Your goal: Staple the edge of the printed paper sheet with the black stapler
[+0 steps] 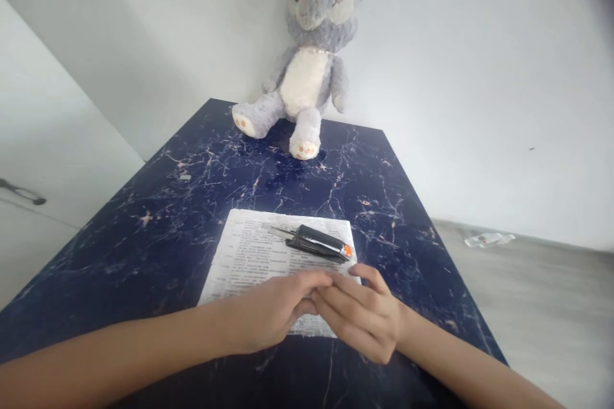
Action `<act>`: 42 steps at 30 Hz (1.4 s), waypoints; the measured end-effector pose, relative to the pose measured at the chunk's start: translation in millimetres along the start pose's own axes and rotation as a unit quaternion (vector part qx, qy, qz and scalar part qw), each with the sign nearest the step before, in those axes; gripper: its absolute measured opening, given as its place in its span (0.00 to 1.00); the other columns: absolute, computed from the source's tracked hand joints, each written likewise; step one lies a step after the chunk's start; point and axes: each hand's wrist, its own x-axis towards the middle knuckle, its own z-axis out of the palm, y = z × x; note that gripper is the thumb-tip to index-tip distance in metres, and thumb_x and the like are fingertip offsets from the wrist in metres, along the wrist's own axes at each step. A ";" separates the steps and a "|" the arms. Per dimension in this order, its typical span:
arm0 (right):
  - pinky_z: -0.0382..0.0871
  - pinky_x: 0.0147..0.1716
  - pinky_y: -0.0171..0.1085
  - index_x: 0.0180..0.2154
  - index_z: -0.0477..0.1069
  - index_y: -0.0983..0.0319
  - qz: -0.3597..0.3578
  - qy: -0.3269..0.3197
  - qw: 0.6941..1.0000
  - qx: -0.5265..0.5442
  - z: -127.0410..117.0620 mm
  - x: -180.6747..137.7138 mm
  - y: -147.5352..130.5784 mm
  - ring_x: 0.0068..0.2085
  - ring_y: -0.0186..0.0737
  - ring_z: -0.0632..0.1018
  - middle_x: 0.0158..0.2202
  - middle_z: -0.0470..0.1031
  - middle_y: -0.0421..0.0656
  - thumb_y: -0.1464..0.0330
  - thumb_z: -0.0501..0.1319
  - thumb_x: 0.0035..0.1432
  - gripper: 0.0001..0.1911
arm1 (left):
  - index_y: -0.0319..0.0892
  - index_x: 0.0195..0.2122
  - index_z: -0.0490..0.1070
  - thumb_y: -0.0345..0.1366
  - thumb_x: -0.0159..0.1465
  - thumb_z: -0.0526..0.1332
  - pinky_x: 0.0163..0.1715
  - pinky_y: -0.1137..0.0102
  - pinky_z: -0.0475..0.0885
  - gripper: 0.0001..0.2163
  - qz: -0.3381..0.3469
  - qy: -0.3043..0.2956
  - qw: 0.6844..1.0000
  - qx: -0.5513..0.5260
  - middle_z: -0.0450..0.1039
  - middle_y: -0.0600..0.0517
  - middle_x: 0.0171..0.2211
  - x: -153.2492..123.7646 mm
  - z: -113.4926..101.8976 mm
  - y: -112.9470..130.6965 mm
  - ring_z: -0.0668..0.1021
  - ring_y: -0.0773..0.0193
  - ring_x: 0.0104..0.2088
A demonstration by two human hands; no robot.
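Two bare hands meet in the lower middle of the frame. The left hand (271, 316) comes in from the lower left; the right hand (362, 319) comes in from the lower right. Their fingers touch, and the left fingertips lie on top of the right fingers. Both hands are loose and not made into fists; they grip nothing, and rest on the near edge of a sheet of paper (254, 255).

The paper is white with rows of small print, too small to read. It lies flat on the dark blue surface (144, 236), which has thin pale lines like marble. The paper sits in the middle of the frame, just above the hands; its lower edge is hidden under them.

A black stapler (319, 243) with an orange end lies on the top right part of the paper. It is near the hands but not touching them.

A grey and cream toy bunny (307, 57) sits at the far end of the surface, at the top middle of the frame; it leans back on the white wall (480, 77).

At the left edge is a white cupboard (43, 140) with a dark handle (22, 192). At the right is the grey floor (551, 307), with a small clear wrapper (489, 239) lying by the wall.
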 end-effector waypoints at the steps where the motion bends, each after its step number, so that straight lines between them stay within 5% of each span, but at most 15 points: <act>1: 0.80 0.54 0.46 0.38 0.84 0.53 -0.002 0.012 1.000 -0.004 -1.1 0.8 -0.9 0.52 0.42 0.82 0.47 0.87 0.38 0.71 0.68 0.66 0.07 | 0.52 0.69 0.68 0.35 0.78 0.56 0.55 0.61 0.81 0.20 -0.002 -0.004 1.000 0.002 0.82 0.46 0.57 -0.3 1.9 -0.8 0.85 0.53 0.54; 4: 0.78 0.56 0.45 0.36 0.83 0.51 -0.019 0.040 0.999 -0.017 -3.2 -0.4 -4.0 0.50 0.40 0.82 0.45 0.87 0.36 0.71 0.68 0.66 0.08 | 0.53 0.66 0.70 0.34 0.77 0.56 0.52 0.63 0.82 0.18 -0.004 -0.025 1.000 0.013 0.83 0.47 0.55 -1.2 3.9 -2.9 0.86 0.53 0.52; 7: 0.80 0.51 0.46 0.36 0.83 0.53 -0.017 0.031 0.999 -0.011 -4.4 -5.9 -1.3 0.49 0.41 0.82 0.45 0.86 0.38 0.70 0.67 0.67 0.08 | 0.52 0.68 0.69 0.35 0.74 0.62 0.61 0.58 0.78 0.22 0.050 -0.015 0.998 0.038 0.78 0.44 0.64 -0.7 -3.1 -3.6 0.82 0.48 0.61; 9: 0.80 0.46 0.46 0.40 0.83 0.56 0.021 0.014 1.000 0.004 -4.3 -14.1 9.4 0.49 0.44 0.83 0.47 0.86 0.43 0.72 0.68 0.65 0.05 | 0.50 0.66 0.72 0.36 0.72 0.65 0.63 0.56 0.77 0.21 0.103 0.035 0.991 0.076 0.77 0.43 0.64 1.2 -16.0 -3.5 0.81 0.47 0.63; 11: 0.80 0.44 0.46 0.44 0.81 0.58 0.090 0.003 0.996 0.016 -3.2 -28.3 30.2 0.48 0.46 0.84 0.48 0.86 0.46 0.76 0.69 0.63 0.09 | 0.48 0.56 0.79 0.35 0.72 0.63 0.56 0.61 0.80 0.13 0.113 0.132 0.973 0.149 0.84 0.45 0.54 4.3 -39.2 -2.6 0.86 0.51 0.54; 14: 0.79 0.45 0.47 0.42 0.81 0.56 0.261 -0.010 0.965 -0.012 -0.7 -62.6 76.4 0.43 0.46 0.84 0.43 0.86 0.44 0.76 0.66 0.65 0.09 | 0.46 0.44 0.79 0.36 0.72 0.61 0.45 0.66 0.79 0.07 0.001 0.321 0.895 0.308 0.85 0.49 0.38 6.0 -97.6 0.0 0.85 0.59 0.37; 15: 0.79 0.45 0.47 0.39 0.80 0.56 0.319 -0.016 0.947 -0.030 -0.3 -76.9 92.9 0.42 0.47 0.84 0.41 0.85 0.45 0.73 0.66 0.66 0.06 | 0.46 0.44 0.78 0.38 0.72 0.61 0.45 0.65 0.78 0.07 -0.053 0.340 0.869 0.356 0.84 0.50 0.37 3.8 -122.0 0.3 0.84 0.59 0.36; 20: 0.75 0.38 0.47 0.29 0.80 0.58 0.554 -0.093 0.827 -0.030 -2.5 -144.3 149.5 0.34 0.51 0.83 0.33 0.85 0.49 0.59 0.65 0.63 0.13 | 0.41 0.57 0.76 0.45 0.71 0.61 0.52 0.49 0.76 0.18 -0.312 0.338 0.709 0.535 0.76 0.33 0.57 -35.6 -235.4 -18.2 0.83 0.41 0.47; 23: 0.75 0.37 0.49 0.31 0.83 0.58 0.627 -0.106 0.772 0.001 1.1 -162.6 157.0 0.31 0.52 0.83 0.29 0.84 0.47 0.53 0.67 0.58 0.16 | 0.39 0.62 0.75 0.44 0.70 0.62 0.54 0.46 0.75 0.23 -0.380 0.267 0.703 0.539 0.75 0.30 0.58 -58.3 -266.3 -43.1 0.82 0.35 0.52; 26: 0.76 0.40 0.50 0.35 0.84 0.57 0.645 -0.093 0.759 0.022 8.6 -165.1 157.2 0.35 0.53 0.85 0.34 0.86 0.48 0.49 0.66 0.56 0.19 | 0.41 0.63 0.76 0.41 0.68 0.63 0.55 0.48 0.75 0.23 -0.381 0.226 0.713 0.543 0.79 0.34 0.56 -62.2 -267.0 -62.0 0.81 0.35 0.54; 29: 0.77 0.45 0.51 0.33 0.82 0.57 0.623 -0.077 0.778 0.031 13.4 -162.4 157.7 0.42 0.55 0.85 0.44 0.87 0.50 0.50 0.66 0.56 0.18 | 0.42 0.59 0.79 0.34 0.68 0.59 0.56 0.54 0.75 0.20 -0.330 0.222 0.724 0.564 0.80 0.38 0.57 -53.8 -253.2 -69.5 0.82 0.42 0.54; 33: 0.78 0.42 0.48 0.34 0.81 0.59 0.621 -0.088 0.778 0.031 13.3 -159.3 158.6 0.36 0.50 0.84 0.36 0.85 0.50 0.55 0.65 0.58 0.15 | 0.39 0.48 0.82 0.30 0.68 0.58 0.57 0.58 0.76 0.14 -0.283 0.217 0.744 0.565 0.83 0.42 0.50 -44.2 -236.8 -68.9 0.82 0.49 0.50; 36: 0.79 0.43 0.47 0.39 0.82 0.60 0.611 -0.097 0.785 0.022 11.1 -154.5 157.5 0.40 0.49 0.84 0.42 0.86 0.50 0.59 0.66 0.60 0.13 | 0.37 0.45 0.80 0.30 0.68 0.58 0.55 0.56 0.77 0.11 -0.265 0.249 0.748 0.556 0.82 0.44 0.45 -40.1 -233.0 -71.4 0.81 0.53 0.45; 39: 0.80 0.46 0.48 0.45 0.82 0.59 0.561 -0.056 0.826 -0.001 8.7 -135.5 147.2 0.50 0.51 0.83 0.52 0.83 0.51 0.62 0.66 0.63 0.12 | 0.37 0.47 0.80 0.33 0.71 0.57 0.56 0.54 0.77 0.12 -0.251 0.277 0.750 0.546 0.80 0.44 0.44 -32.9 -226.8 -74.2 0.80 0.53 0.46; 42: 0.79 0.52 0.51 0.44 0.81 0.57 0.492 -0.019 0.870 0.031 7.5 -98.3 120.9 0.51 0.50 0.83 0.48 0.83 0.48 0.65 0.63 0.69 0.08 | 0.40 0.47 0.81 0.38 0.74 0.56 0.57 0.56 0.77 0.13 -0.207 0.280 0.772 0.532 0.77 0.46 0.45 -20.3 -208.6 -67.4 0.79 0.54 0.47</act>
